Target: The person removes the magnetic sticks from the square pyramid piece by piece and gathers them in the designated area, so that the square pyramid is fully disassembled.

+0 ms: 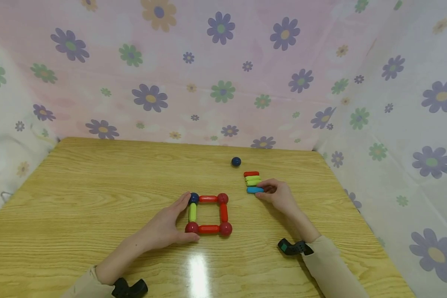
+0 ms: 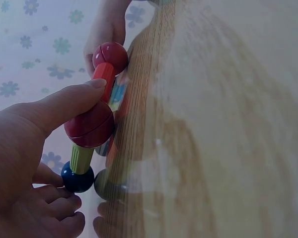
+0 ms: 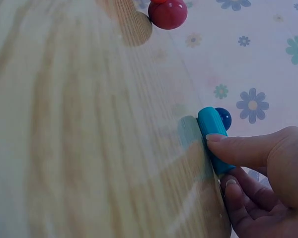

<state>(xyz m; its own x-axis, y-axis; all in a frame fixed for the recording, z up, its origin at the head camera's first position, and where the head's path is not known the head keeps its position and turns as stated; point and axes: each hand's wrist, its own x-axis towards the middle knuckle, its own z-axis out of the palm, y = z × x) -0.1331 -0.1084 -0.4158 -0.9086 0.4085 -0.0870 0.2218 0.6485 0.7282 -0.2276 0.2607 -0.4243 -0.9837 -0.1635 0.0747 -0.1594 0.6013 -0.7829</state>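
Observation:
A square of magnetic rods and balls lies on the table: red rods (image 1: pixel 209 229) along three sides, a yellow-green rod (image 1: pixel 192 212) on the left, red balls (image 1: pixel 225 229) at three corners and a dark blue ball (image 2: pixel 77 177) at the far left one. My left hand (image 1: pixel 165 227) spans the square's left side, thumb by the near red ball (image 2: pixel 91 125), fingertips at the dark blue ball. With thumb and fingers my right hand (image 1: pixel 280 197) pinches a light blue rod (image 3: pixel 213 134), low at the tabletop.
Just beyond the light blue rod lie two yellow-green rods (image 1: pixel 253 180) and a red rod (image 1: pixel 251 174) in a row. A loose dark blue ball (image 1: pixel 236 162) sits farther back. Flowered cloth (image 1: pixel 186 74) hangs behind and beside the wooden table (image 1: pixel 97 178).

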